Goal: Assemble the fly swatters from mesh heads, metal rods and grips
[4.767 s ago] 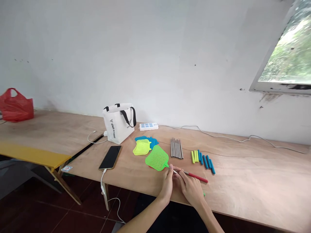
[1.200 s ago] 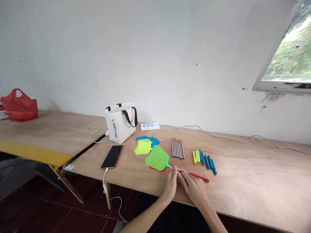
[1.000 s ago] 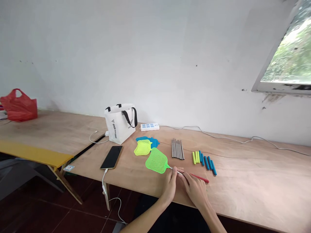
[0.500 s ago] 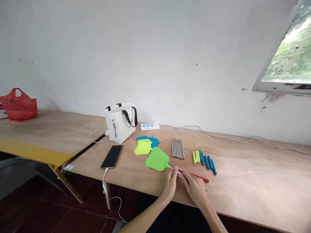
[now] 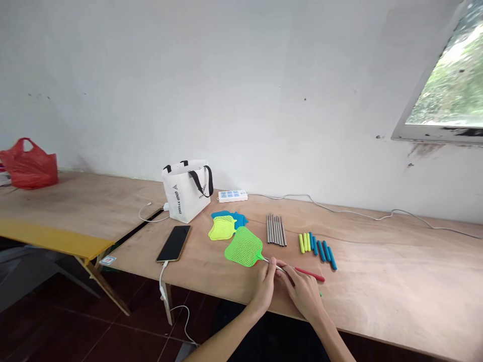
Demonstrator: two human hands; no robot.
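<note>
Both my hands are on a green fly swatter (image 5: 245, 246) over the table's front edge. My left hand (image 5: 264, 287) pinches its metal rod just below the mesh head, thumb on top. Close beside it, my right hand (image 5: 302, 292) is wrapped round the lower part of the rod and hides what lies under the fingers. A red handle (image 5: 311, 274) shows beyond the right hand, and a green tip (image 5: 320, 294) peeks out at its side. Behind the green head lie a yellow swatter head (image 5: 222, 229) and blue swatter heads (image 5: 241, 220).
Several metal tubes (image 5: 276, 231) lie in a row, with yellow handles (image 5: 305, 243) and blue handles (image 5: 326, 253) to their right. A phone (image 5: 173, 244) on a cable, a white bag (image 5: 187, 193) and a power strip (image 5: 233, 196) stand left and behind. A red bag (image 5: 32, 166) sits far left.
The green swatter head has tilted up slightly, and the red edge beneath it shows less. Both hands keep nearly the same place and grip.
</note>
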